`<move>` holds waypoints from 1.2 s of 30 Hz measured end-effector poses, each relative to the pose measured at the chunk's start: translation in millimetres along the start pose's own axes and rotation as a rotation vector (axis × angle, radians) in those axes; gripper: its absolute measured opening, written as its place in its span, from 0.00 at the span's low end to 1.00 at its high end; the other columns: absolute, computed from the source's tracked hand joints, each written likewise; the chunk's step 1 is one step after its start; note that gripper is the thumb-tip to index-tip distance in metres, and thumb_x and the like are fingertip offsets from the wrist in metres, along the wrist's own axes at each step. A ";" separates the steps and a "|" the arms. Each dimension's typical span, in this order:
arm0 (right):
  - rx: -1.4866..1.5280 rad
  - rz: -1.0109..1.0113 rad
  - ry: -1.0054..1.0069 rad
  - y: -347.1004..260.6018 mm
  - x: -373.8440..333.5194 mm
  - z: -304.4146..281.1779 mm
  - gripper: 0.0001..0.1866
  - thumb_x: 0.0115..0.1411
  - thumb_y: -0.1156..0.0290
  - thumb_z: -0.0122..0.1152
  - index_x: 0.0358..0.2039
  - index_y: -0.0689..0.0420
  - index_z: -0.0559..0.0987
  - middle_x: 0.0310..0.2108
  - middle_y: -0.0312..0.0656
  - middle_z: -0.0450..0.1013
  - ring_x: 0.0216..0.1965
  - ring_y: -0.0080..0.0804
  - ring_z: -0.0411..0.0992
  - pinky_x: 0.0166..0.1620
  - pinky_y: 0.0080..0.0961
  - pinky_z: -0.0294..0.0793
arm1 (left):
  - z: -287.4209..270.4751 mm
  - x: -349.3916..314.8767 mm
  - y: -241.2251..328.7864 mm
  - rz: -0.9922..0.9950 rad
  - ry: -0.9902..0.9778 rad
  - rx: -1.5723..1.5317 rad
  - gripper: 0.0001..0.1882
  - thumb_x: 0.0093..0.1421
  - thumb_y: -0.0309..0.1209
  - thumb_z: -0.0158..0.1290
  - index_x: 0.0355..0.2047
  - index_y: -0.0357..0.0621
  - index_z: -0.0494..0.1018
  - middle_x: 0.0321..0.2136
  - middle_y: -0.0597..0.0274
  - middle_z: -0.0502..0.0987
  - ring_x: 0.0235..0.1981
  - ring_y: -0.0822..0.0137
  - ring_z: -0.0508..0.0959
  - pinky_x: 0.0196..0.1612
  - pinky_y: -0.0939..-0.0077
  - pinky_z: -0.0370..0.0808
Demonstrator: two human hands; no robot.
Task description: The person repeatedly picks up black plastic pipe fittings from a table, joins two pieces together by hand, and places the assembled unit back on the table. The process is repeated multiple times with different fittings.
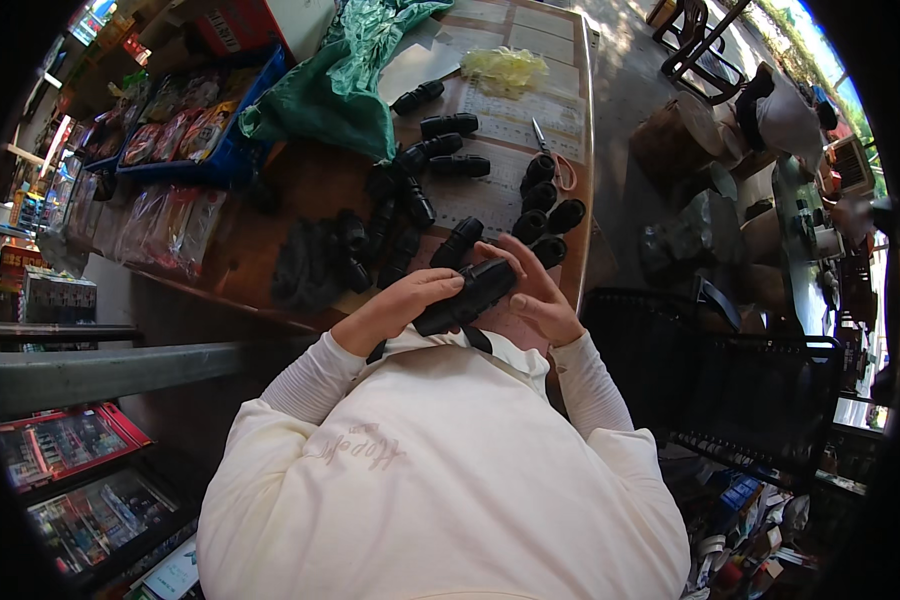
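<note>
Close to my body, just off the table's near edge, I hold a black plastic pipe coupling (pixel 467 297) in both hands. My left hand (pixel 407 302) is closed round its near left end, thumb along the top. My right hand (pixel 542 290) curves about the other end, fingertips on its far side and the thumb nearer me. Beyond the hands another black coupling (pixel 457 242) lies on the table. Several more couplings (pixel 415 195) are heaped ahead to the left, and a smaller group (pixel 540 195) sits at the right. Scissors with orange handles (pixel 565 172) lie beside that group.
The wooden table (pixel 300 185) carries printed sheets (pixel 560 65), a pale yellow translucent heap (pixel 505 68), a green plastic bag (pixel 360 75) and a dark cloth-like bundle (pixel 305 265). A blue crate (pixel 235 155) of packaged goods stands left. A black chair (pixel 760 385) is at the right.
</note>
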State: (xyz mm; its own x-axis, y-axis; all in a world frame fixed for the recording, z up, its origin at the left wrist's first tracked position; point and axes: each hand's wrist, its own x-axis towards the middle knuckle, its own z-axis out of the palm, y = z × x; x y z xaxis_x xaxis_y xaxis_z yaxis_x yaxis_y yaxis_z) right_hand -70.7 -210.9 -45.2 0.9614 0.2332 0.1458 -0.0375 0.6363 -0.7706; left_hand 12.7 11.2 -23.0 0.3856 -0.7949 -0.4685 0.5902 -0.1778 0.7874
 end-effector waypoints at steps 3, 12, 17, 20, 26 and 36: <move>0.004 0.105 0.225 1.3 0.6 10.0 0.23 0.68 0.62 0.50 0.61 0.55 0.65 0.57 0.45 0.65 0.54 0.28 0.68 0.49 0.17 0.71 | 6.2 4.7 -5.4 0.218 0.096 0.318 0.20 0.64 0.38 0.50 0.50 0.36 0.70 0.38 0.61 0.76 0.38 0.74 0.76 0.43 0.81 0.73; 0.113 0.374 0.348 7.9 -3.8 8.8 0.14 0.68 0.56 0.46 0.45 0.53 0.69 0.36 0.35 0.70 0.33 0.21 0.69 0.30 0.17 0.71 | 11.5 1.7 -1.7 0.306 0.021 0.304 0.22 0.62 0.33 0.54 0.54 0.40 0.68 0.43 0.64 0.74 0.42 0.76 0.72 0.46 0.82 0.70; 0.437 0.304 0.158 23.2 -10.6 -5.7 0.15 0.66 0.54 0.47 0.42 0.51 0.69 0.36 0.36 0.71 0.24 0.22 0.65 0.21 0.13 0.59 | 6.0 -5.4 6.2 0.220 -0.120 0.041 0.25 0.59 0.31 0.58 0.56 0.41 0.67 0.45 0.64 0.73 0.45 0.76 0.72 0.50 0.81 0.69; 0.460 0.281 0.147 24.6 -10.7 -4.0 0.15 0.65 0.54 0.47 0.43 0.51 0.69 0.39 0.40 0.71 0.23 0.25 0.65 0.21 0.15 0.59 | -2.5 -6.2 0.7 0.227 -0.166 -0.023 0.25 0.59 0.29 0.58 0.56 0.41 0.66 0.46 0.65 0.73 0.46 0.76 0.72 0.51 0.81 0.71; 0.568 0.239 0.052 30.5 -10.2 -11.5 0.18 0.63 0.53 0.49 0.44 0.53 0.68 0.42 0.45 0.71 0.23 0.27 0.65 0.21 0.17 0.60 | -8.7 -7.8 -3.2 0.228 -0.198 -0.079 0.25 0.59 0.28 0.58 0.56 0.41 0.66 0.48 0.64 0.73 0.49 0.75 0.73 0.52 0.79 0.72; 0.160 0.227 0.208 -6.0 -7.0 15.5 0.18 0.60 0.63 0.54 0.48 0.54 0.66 0.46 0.41 0.67 0.40 0.27 0.70 0.37 0.23 0.74 | -0.8 -7.6 3.5 0.200 -0.133 0.050 0.24 0.57 0.30 0.61 0.53 0.40 0.69 0.44 0.63 0.75 0.45 0.73 0.74 0.50 0.79 0.71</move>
State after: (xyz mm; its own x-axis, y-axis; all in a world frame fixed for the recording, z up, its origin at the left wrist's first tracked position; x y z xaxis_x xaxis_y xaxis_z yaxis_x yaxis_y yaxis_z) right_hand -81.4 -204.9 -31.9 0.9579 0.2381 -0.1605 -0.2835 0.6962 -0.6595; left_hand 12.4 17.1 -17.0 0.3924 -0.8861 -0.2465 0.4741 -0.0348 0.8798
